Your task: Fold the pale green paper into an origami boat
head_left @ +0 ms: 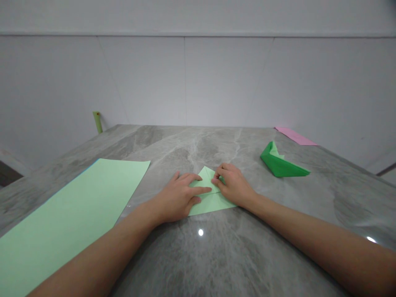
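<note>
A small light green folded paper [208, 203] with a pointed top lies on the grey marble table [216, 255] in front of me. My left hand [179, 196] lies flat on its left part, fingers stretched out and pressing the sheet down. My right hand [233, 183] rests on the paper's right side with its fingers curled, pinching a fold near the top point.
A large light green sheet [71, 214] lies flat at the left. A dark green folded paper boat [280, 163] sits at the right, with a pink sheet [295, 136] behind it near the far edge. A white wall stands beyond the table.
</note>
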A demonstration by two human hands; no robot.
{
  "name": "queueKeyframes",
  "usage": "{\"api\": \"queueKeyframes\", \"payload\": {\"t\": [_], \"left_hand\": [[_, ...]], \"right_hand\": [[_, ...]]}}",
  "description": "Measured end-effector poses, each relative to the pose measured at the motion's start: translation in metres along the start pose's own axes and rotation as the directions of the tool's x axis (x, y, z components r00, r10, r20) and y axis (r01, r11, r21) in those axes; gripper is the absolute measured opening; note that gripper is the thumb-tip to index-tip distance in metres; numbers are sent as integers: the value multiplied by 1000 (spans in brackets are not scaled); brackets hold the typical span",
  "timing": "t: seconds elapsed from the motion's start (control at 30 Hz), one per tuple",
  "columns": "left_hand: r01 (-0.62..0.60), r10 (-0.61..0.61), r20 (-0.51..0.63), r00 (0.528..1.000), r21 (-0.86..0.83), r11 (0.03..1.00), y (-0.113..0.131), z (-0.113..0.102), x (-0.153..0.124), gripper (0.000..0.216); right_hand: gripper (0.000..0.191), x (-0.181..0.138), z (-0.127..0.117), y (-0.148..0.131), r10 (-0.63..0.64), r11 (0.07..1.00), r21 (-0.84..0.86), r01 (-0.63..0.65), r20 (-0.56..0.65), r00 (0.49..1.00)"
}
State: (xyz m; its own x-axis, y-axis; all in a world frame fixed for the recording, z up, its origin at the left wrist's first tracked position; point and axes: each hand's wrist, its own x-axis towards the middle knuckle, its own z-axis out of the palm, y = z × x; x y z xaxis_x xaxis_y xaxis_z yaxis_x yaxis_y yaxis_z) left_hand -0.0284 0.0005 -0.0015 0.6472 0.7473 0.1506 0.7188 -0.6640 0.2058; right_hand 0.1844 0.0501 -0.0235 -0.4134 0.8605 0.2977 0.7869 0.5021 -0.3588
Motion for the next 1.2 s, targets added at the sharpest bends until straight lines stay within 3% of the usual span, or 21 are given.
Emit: {"api": "queueKeyframes", "payload": {"t": [0.17,0.3,0.37,0.5,0.57,0.63,0.9,1.07,1.2], "left_hand": [[-3,-3,48,999,129,992,8,1,0,44],[-40,78,-79,994,399,916,30,11,2,41],[-71,129,-101,987,447,892,38,16,4,41],[-87,90,14,996,420,903,38,21,5,45],[-73,55,56,997,410,909,35,23,6,45],[-68,43,72,997,404,912,33,24,7,46],[67,-113,119,986,340,938,40,16,1,51],[119,-182,113,977,420,900,44,10,-10,51],[178,-227,78,971,402,898,46,13,-6,52]], "right_hand": [[8,0,-1,-2,30,999,-45,-31,-6,1000],[9,1,-3,-3,25,993,-113,-29,-37,999],[12,-1,-4,-4,9,989,-148,-19,-69,998],[33,-18,-2,-16,-120,972,-212,102,-74,990],[43,-31,1,-26,-231,956,-173,235,46,972],[51,-43,3,-35,-275,949,-118,292,144,951],[64,-52,-7,-42,-196,967,-104,233,279,940],[66,-57,-14,-34,-68,970,-207,126,266,961],[59,-57,-14,-36,-87,969,-208,135,226,970]]}}
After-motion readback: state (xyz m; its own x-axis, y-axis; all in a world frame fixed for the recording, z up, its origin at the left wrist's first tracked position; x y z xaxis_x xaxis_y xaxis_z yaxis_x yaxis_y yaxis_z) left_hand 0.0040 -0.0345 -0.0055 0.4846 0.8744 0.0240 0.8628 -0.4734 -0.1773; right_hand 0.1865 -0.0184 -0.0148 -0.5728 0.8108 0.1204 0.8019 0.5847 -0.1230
